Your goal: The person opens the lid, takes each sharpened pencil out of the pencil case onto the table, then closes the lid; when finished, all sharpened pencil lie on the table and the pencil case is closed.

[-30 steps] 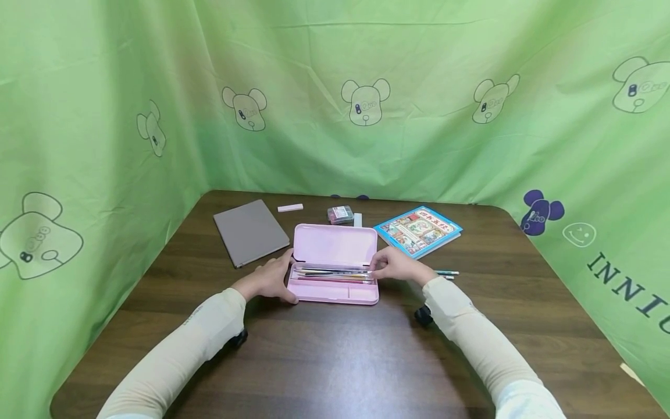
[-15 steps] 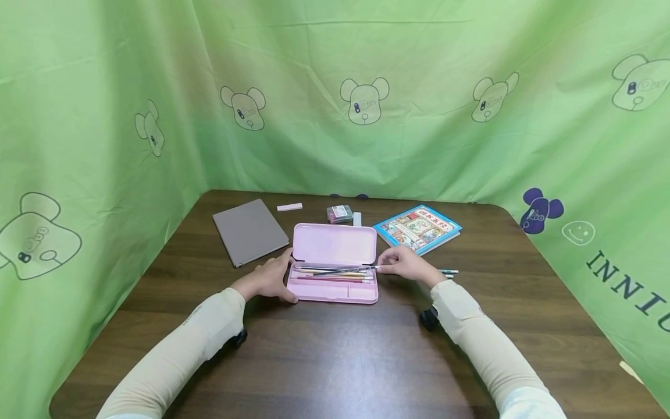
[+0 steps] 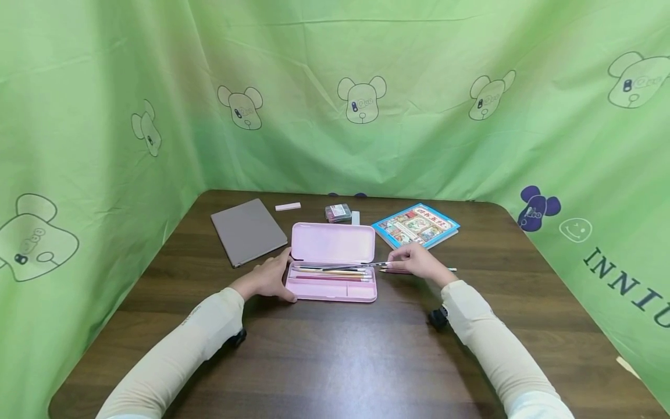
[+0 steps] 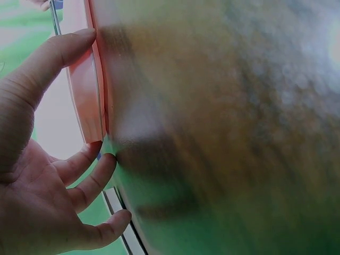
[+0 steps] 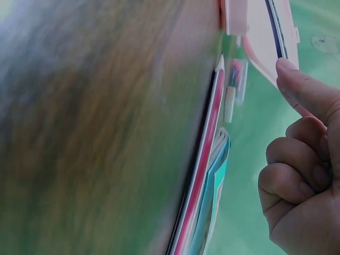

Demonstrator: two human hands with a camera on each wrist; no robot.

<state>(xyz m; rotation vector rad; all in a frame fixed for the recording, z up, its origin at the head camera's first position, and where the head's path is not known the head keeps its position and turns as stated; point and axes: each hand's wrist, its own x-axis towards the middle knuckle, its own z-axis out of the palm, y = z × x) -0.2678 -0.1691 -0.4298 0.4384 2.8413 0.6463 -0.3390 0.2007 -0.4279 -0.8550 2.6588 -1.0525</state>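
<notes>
An open pink pencil case [image 3: 331, 293] stands mid-table with its lid raised. Several pencils [image 3: 330, 278] lie in its long compartment. My left hand [image 3: 266, 278] holds the case's left end, thumb at the front edge and fingers toward the back; in the left wrist view the thumb [image 4: 79, 45] presses the pink side. My right hand [image 3: 416, 262], right of the case, pinches the end of a dark pencil [image 3: 361, 266] between thumb and index finger. That pencil slants over the case's right part. In the right wrist view the other fingers [image 5: 297, 159] are curled in.
Pencils [image 3: 395, 271] lie on the table beneath my right hand. Behind stand a colourful blue-edged book [image 3: 417, 226], a small clear box [image 3: 338, 213], a white block [image 3: 356, 217] and a pale pink strip [image 3: 288, 206]. A grey notebook [image 3: 249, 231] lies back left.
My right hand has moved right from the case's right end, drawing the dark pencil up and partly out past the rim. Pencils beneath that hand now show. The left hand stays put.
</notes>
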